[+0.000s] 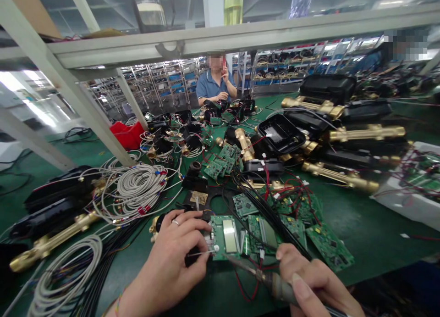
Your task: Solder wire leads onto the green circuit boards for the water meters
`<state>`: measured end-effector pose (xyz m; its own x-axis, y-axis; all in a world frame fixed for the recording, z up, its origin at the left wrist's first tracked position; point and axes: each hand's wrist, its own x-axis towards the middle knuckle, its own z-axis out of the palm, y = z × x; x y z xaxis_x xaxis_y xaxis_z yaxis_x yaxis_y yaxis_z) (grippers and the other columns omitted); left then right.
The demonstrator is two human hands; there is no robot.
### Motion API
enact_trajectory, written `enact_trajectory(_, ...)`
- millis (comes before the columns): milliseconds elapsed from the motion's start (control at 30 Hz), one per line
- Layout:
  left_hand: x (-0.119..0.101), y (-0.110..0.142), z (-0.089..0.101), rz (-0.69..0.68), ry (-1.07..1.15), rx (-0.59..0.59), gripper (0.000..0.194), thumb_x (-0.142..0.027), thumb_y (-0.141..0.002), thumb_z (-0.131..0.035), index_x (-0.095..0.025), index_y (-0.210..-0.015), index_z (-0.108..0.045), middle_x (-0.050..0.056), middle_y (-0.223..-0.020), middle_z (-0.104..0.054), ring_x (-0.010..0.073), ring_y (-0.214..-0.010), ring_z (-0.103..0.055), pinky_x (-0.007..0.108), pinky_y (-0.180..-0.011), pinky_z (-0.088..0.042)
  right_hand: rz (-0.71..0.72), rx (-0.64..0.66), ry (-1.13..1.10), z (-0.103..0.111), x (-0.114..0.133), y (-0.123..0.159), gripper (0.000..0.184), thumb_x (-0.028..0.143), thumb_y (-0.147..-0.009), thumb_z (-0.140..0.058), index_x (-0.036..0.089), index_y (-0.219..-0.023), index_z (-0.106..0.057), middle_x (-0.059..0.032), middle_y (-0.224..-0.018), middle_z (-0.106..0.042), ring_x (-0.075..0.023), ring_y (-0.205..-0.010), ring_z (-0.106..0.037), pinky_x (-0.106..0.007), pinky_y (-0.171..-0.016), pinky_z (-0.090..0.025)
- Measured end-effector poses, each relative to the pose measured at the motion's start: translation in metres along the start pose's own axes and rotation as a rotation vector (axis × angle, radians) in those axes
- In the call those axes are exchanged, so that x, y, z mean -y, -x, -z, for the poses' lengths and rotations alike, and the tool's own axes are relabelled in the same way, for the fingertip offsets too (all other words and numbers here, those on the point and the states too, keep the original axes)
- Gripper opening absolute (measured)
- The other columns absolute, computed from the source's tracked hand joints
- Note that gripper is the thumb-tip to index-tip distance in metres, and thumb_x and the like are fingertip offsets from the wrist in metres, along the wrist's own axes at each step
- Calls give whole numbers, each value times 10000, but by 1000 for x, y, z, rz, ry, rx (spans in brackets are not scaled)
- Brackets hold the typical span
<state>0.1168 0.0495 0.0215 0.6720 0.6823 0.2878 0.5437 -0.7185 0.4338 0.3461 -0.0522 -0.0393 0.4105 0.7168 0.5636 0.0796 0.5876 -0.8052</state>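
A green circuit board (pixel 223 238) with a pale display lies in front of me. My left hand (pixel 177 255) is at its left edge, fingers curled, thumb and forefinger pinching a thin silvery solder wire (pixel 199 253) that points at the board. In my right hand (pixel 309 280) is a soldering iron (pixel 275 284), held low from the right. Its tip is by the board's lower edge; contact cannot be made out. Right of the board sits a green cylindrical battery (pixel 245 242), next to another display board (pixel 263 232). Red and black leads (pixel 252 285) hang below.
Grey cable coils (pixel 137 184) and brass pipe fittings (pixel 51 243) with black housings lie left. More boards (pixel 328 246), black cables (pixel 271 211) and brass fittings (pixel 340 177) crowd the right, beside a white box (pixel 409 193). A shelf frame (pixel 220 37) crosses above; a person (pixel 216 83) sits opposite.
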Motion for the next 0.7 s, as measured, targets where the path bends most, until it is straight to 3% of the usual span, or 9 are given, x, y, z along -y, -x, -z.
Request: enact_trajectory(700, -2, 0, 0, 2, -7, -23, 161, -137, -837, -544, -265, -786, -628, -8, -1127, -777, 294, -1221, -659, 570, -1052, -386, 20, 36, 38, -9, -10, 2, 268, 182, -1003, -570, 218, -743, -519, 46, -625, -529, -131, -593, -525, -410, -859, -480)
